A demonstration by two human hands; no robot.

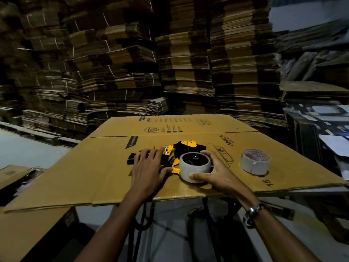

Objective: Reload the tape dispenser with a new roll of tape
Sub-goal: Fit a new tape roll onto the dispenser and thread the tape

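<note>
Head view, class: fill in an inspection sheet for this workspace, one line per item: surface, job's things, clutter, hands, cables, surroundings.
Surface: flattened cardboard box laid as a worktop, printed side up.
Job's things: yellow and black tape dispenser lying on the cardboard; tape roll seated at its hub end; second tape roll lying flat apart to the right.
Clutter: nothing seen on the worktop.
Hands: left hand presses on the dispenser's handle; right hand grips the seated roll, its fingers curled round it.
Cables: dark cords hang below the front edge.
Surroundings: stacks of flattened cartons behind.
</note>
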